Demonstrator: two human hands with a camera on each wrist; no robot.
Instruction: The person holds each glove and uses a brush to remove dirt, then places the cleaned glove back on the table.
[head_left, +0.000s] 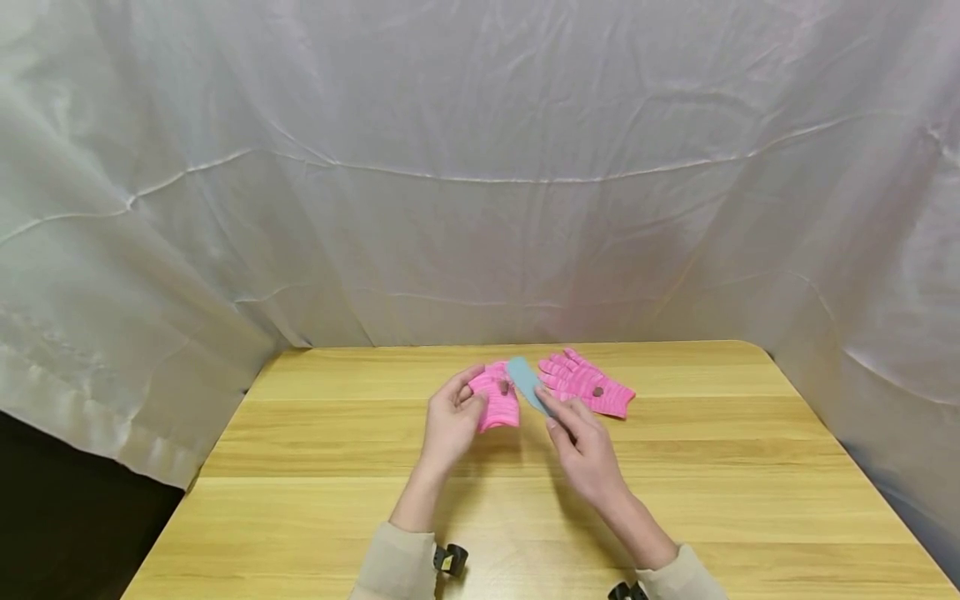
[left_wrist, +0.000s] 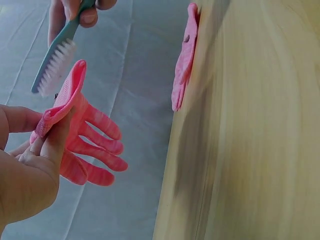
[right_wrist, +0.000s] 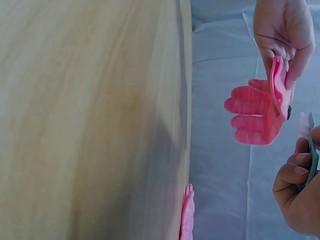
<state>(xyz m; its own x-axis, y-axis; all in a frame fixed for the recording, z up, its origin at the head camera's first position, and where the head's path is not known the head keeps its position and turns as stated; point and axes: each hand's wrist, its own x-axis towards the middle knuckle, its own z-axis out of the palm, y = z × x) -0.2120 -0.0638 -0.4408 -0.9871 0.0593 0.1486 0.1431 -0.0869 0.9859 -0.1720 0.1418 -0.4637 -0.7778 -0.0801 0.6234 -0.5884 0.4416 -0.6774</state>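
Above the table, my left hand (head_left: 452, 421) pinches a pink knitted glove (head_left: 498, 400) by its side near the cuff. The glove's fingers (left_wrist: 102, 145) hang spread out in the left wrist view. A dark brown spot (head_left: 505, 387) shows on the glove. My right hand (head_left: 588, 450) grips the handle of a blue-green brush (head_left: 527, 382), index finger stretched along its back. White bristles (left_wrist: 56, 70) face the glove, close to the dark spot; in the left wrist view a small gap seems to lie between them.
A second pink glove (head_left: 585, 385) lies flat on the wooden table (head_left: 525, 517) at the back, right of the held one, with a dark spot (head_left: 597, 391) near its cuff. Pale curtains (head_left: 480, 233) hang behind the table and at both sides.
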